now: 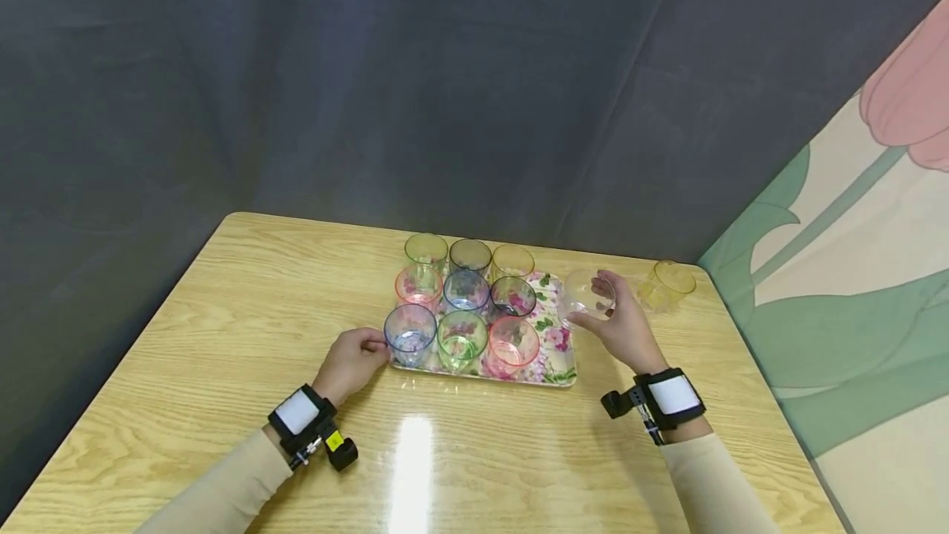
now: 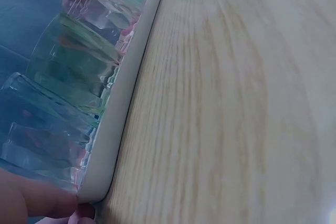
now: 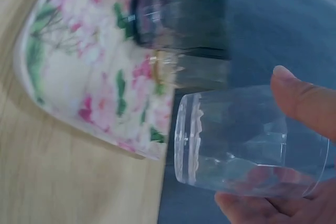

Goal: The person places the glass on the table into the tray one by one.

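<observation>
A floral tray (image 1: pixel 558 365) carries several see-through tinted cups in rows, among them a blue cup (image 1: pixel 410 340), a green cup (image 1: pixel 462 344) and a pink-red cup (image 1: pixel 513 346). At the tray's near left corner, my left hand (image 1: pixel 353 363) pinches the rim between thumb and finger, as the left wrist view shows. My right hand (image 1: pixel 626 324) holds a clear colourless cup (image 3: pixel 247 140) by its sides, thumb on one side and fingers on the other. That cup is by the tray's right edge, its base apart from the tray in the right wrist view.
A yellow cup (image 1: pixel 667 285) stands on the wooden table (image 1: pixel 245 303) to the right of my right hand. A dark curtain (image 1: pixel 445 89) hangs behind the table, and a flower-patterned wall (image 1: pixel 853 311) runs along the right side.
</observation>
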`<state>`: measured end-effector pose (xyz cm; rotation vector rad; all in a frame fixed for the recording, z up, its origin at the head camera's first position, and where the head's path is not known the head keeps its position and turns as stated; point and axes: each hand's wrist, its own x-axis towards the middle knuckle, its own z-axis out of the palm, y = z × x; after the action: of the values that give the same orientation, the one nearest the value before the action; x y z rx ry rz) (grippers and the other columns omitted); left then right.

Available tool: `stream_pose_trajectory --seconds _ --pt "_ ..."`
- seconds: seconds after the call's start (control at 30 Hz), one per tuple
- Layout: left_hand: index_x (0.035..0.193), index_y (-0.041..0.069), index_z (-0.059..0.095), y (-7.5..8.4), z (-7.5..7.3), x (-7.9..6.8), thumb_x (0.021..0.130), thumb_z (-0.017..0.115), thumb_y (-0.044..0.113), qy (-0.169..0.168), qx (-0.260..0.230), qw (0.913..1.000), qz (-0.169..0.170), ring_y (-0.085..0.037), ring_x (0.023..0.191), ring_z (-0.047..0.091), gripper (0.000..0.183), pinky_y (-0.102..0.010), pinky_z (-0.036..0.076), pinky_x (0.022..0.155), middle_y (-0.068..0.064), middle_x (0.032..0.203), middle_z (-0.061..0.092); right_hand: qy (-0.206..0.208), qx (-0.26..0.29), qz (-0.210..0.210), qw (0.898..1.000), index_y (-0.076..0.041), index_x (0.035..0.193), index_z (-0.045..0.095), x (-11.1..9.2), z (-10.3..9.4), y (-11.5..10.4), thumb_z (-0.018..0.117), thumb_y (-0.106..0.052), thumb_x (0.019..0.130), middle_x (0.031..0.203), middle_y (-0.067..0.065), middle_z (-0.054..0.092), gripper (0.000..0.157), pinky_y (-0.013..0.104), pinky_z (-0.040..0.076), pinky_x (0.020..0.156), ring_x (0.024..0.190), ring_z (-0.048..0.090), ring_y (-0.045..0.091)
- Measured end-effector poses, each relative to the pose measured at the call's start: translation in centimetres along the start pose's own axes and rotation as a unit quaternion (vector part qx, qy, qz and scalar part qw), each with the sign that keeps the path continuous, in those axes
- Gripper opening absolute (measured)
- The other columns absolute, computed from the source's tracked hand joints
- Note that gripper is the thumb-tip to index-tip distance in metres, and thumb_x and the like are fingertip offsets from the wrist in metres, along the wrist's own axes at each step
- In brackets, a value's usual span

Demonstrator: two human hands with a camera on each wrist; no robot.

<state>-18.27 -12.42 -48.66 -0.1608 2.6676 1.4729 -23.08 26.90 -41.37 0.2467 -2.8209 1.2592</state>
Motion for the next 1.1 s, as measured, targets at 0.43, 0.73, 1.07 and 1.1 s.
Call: stream_pose_trajectory --seconds 0.43,0.73,1.07,1.1 --pt "0.099 0.003 0.068 0.1 0.1 -0.1 0.085 0.062 0.014 0.01 0.014 0.9998 -0.003 -0.016 0.077 0.057 0.019 -0.034 0.047 0.069 -0.009 0.087 0.065 -0.018 -0.034 0.032 0.999 0.004 0.142 0.019 4.4 3.5 1.1 0.073 -0.026 0.081 0.138 0.031 0.039 0.087 0.059 0.038 0.1 0.126 0.037 0.039" --pt "0.099 0.004 0.068 0.1 0.2 -0.2 0.085 0.061 0.015 0.007 0.016 0.9998 -0.006 -0.016 0.078 0.057 0.019 -0.035 0.046 0.07 -0.008 0.088 0.066 -0.007 -0.022 0.046 0.999 0.004 0.141 0.019 5.4 4.9 1.7 0.073 -0.024 0.081 0.142 0.03 0.036 0.085 0.057 0.039 0.101 0.128 0.036 0.037" --pt "0.1 0.004 0.067 0.2 0.1 -0.1 0.085 0.061 0.014 0.004 0.014 0.9998 -0.013 -0.017 0.08 0.058 0.02 -0.036 0.047 0.073 -0.009 0.09 0.065 -0.024 -0.02 0.043 0.999 0.002 0.143 0.015 6.5 5.0 2.5 0.072 -0.025 0.083 0.141 0.03 0.036 0.087 0.057 0.036 0.104 0.128 0.034 0.037" --pt "0.101 0.003 0.067 0.2 0.0 -0.1 0.085 0.061 0.014 0.004 0.013 0.9998 -0.013 -0.017 0.08 0.058 0.02 -0.036 0.048 0.073 -0.009 0.09 0.065 -0.024 -0.023 0.041 0.999 0.003 0.143 0.015 6.7 5.0 2.5 0.071 -0.024 0.083 0.141 0.03 0.036 0.086 0.058 0.035 0.104 0.128 0.034 0.038"
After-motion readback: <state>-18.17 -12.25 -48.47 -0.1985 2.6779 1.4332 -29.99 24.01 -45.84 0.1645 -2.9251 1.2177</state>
